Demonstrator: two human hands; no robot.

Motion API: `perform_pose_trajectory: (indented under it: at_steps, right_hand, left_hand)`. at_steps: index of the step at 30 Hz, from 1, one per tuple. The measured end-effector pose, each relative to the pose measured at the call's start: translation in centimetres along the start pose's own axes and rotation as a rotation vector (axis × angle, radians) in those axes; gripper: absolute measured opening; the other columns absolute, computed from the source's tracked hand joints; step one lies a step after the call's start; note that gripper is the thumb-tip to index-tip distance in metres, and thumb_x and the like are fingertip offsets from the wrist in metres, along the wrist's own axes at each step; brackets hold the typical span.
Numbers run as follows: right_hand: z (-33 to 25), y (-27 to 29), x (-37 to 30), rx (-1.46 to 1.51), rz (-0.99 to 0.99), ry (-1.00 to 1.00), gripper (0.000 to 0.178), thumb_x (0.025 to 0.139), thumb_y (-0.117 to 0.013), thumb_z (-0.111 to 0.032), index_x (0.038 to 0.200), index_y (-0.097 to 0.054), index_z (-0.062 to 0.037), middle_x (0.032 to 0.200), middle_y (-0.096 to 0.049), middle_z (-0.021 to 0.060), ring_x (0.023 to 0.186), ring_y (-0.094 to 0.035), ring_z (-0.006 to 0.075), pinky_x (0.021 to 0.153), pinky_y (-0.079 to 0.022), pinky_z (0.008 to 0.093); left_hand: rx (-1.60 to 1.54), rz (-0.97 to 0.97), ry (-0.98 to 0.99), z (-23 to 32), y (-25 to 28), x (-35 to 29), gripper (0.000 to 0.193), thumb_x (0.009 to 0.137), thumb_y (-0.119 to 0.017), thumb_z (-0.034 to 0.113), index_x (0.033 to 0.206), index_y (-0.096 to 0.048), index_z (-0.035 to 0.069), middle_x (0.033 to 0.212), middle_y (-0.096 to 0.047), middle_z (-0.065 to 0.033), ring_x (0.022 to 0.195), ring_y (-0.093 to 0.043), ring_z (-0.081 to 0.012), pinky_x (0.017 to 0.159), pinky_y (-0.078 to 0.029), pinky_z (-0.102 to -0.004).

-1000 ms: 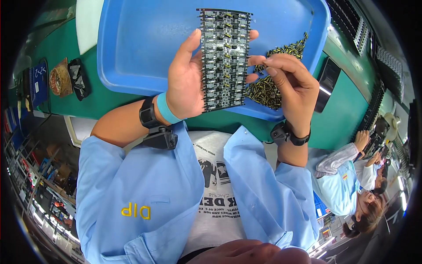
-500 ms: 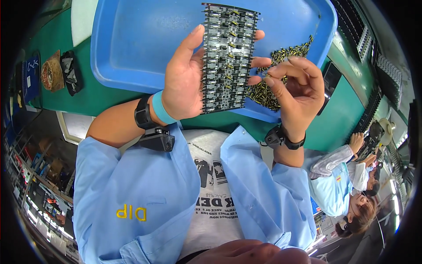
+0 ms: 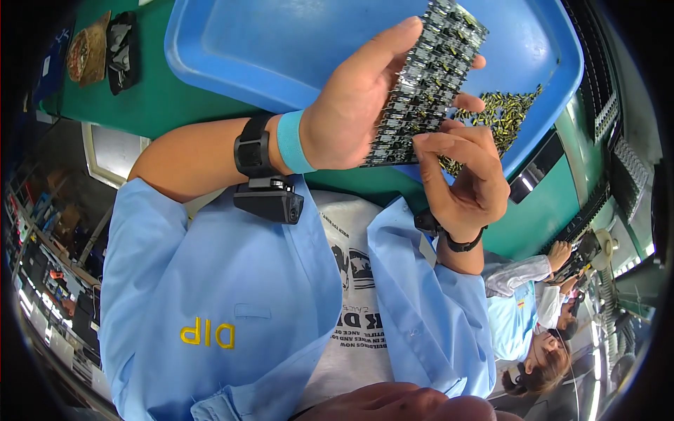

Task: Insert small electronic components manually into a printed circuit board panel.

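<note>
My left hand [image 3: 351, 105] grips a dark circuit board panel [image 3: 439, 70] by its edges, thumb on the near side and fingertips showing past the far edge. Rows of small black and yellow parts cover the panel, which is tilted over the tray. Thumb and forefinger of my right hand [image 3: 467, 175] are pinched together against the panel's lower right part; whatever lies between them is hidden. Behind that hand a pile of small yellow-and-black components [image 3: 502, 119] lies in the blue plastic tray [image 3: 260, 49].
The tray rests on a green table [image 3: 168, 105]. A dark phone-like slab [image 3: 537, 168] lies right of it. At the far left are a brown round bundle [image 3: 88, 52] and a crumpled black bag [image 3: 121, 52]. A co-worker [image 3: 523, 316] sits at the right, hands on the bench.
The panel and my left hand have shifted right and tilted clockwise. My right hand has come from beside the panel, where it pinched a small part, to touch the panel's lower right.
</note>
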State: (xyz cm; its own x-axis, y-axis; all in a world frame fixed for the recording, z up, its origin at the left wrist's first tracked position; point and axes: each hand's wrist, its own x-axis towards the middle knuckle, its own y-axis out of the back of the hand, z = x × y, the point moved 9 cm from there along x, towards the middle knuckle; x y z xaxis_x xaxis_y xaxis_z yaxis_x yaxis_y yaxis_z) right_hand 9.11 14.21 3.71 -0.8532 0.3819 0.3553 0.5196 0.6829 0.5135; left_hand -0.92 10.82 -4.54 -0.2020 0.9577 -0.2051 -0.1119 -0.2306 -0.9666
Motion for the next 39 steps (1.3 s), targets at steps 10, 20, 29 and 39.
perform_pose_trajectory:
  at_steps: [10, 20, 29, 39]
  right_hand:
    - [0.6, -0.3, -0.3, 0.041, 0.023, -0.021, 0.039, 0.078, -0.079, 0.019, 0.11, -0.064, 0.004, 0.095, -0.077, 0.0149, 0.09, -0.069, 0.0263, 0.094, -0.055, 0.0439]
    - [0.7, -0.3, -0.2, 0.054, 0.079, -0.009, 0.036, 0.075, -0.08, 0.018, 0.104, -0.065, 0.0031, 0.094, -0.078, 0.0127, 0.084, -0.068, 0.0267, 0.08, -0.057, 0.0373]
    - [0.6, -0.4, -0.2, 0.061, 0.07, -0.049, 0.034, 0.076, -0.079, 0.018, 0.102, -0.064, 0.002, 0.093, -0.078, 0.0136, 0.084, -0.068, 0.0265, 0.081, -0.056, 0.0359]
    - [-0.6, -0.8, 0.0, -0.113, -0.106, 0.035, 0.038, 0.082, -0.078, 0.018, 0.106, -0.057, -0.0023, 0.095, -0.078, 0.0158, 0.09, -0.065, 0.0254, 0.094, -0.049, 0.0412]
  left_hand:
    - [0.024, -0.002, -0.016, 0.1, 0.1, -0.2, 0.054, 0.111, -0.046, 0.05, 0.142, -0.056, 0.006, 0.131, -0.066, -0.0115, 0.111, -0.071, -0.0265, 0.099, -0.059, -0.0442]
    - [0.009, 0.003, -0.025, 0.2, 0.0, -0.2, 0.053, 0.111, -0.048, 0.049, 0.141, -0.056, 0.006, 0.13, -0.066, -0.0109, 0.11, -0.07, -0.025, 0.1, -0.059, -0.045]
    - [0.007, 0.002, -0.021, 0.1, 0.1, -0.3, 0.053, 0.111, -0.047, 0.049, 0.14, -0.057, 0.006, 0.13, -0.066, -0.0104, 0.11, -0.07, -0.0245, 0.1, -0.059, -0.0445]
    - [0.01, -0.007, 0.011, -0.1, 0.0, -0.4, 0.052, 0.112, -0.046, 0.049, 0.139, -0.058, 0.006, 0.129, -0.067, -0.0095, 0.109, -0.07, -0.0244, 0.1, -0.058, -0.0425]
